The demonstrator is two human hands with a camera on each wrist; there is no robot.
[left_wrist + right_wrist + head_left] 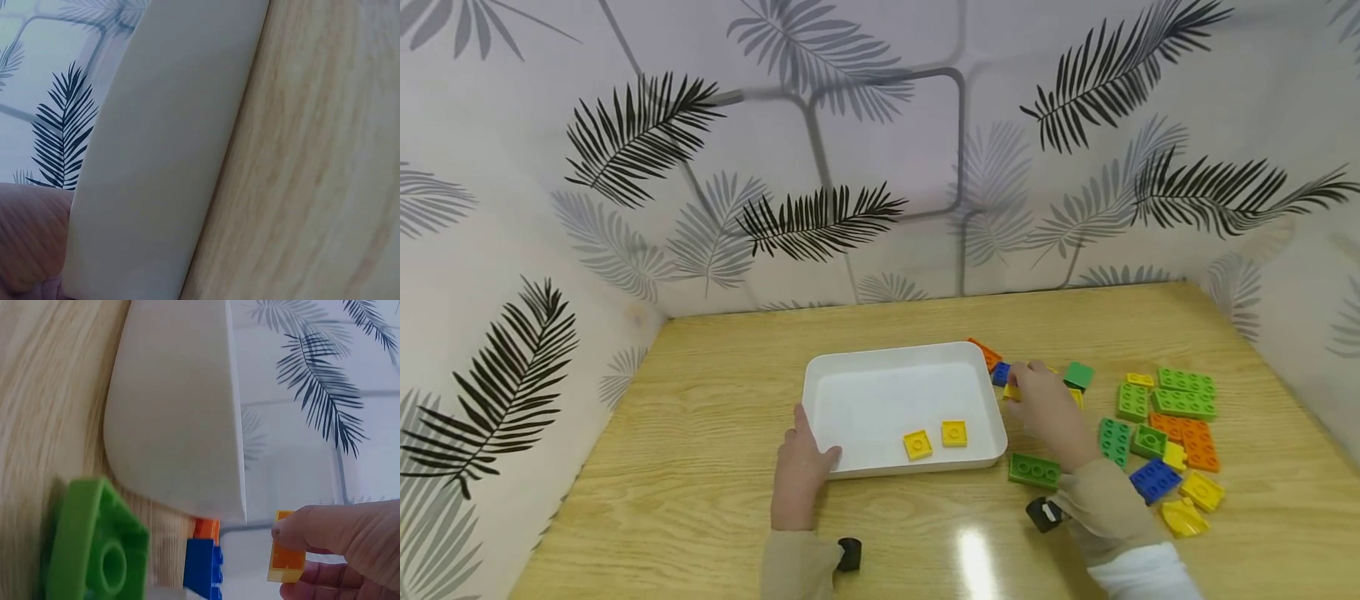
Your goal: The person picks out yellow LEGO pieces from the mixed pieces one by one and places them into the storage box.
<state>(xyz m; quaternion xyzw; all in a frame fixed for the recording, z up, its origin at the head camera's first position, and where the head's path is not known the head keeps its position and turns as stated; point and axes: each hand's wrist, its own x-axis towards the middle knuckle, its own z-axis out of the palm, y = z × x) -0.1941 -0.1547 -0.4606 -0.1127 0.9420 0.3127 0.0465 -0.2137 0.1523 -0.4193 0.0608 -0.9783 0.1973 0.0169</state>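
Before you a wood-grain tabletop point(715, 367), white glare point(976, 562) on your side of it, pale wall covering point(887, 146) beyond, printed with black palm fronds point(643, 137), grey fronds point(816, 54).

tray point(880, 400): looks like smooth plastic, outer wall near matt in both wrist views; bricks point(1036, 471): moulded hard plastic, flat faces smooth with a mild sheen, the pinched yellow brick point(287, 559) likewise smooth. table point(715, 467): wood or wood-look, finely streaked grain, finish glossy enough to throw back a bright patch of light. backdrop point(880, 150): smooth, matt, printed, cannot tell whether cloth or paper; sleeves point(797, 567): matt cloth.
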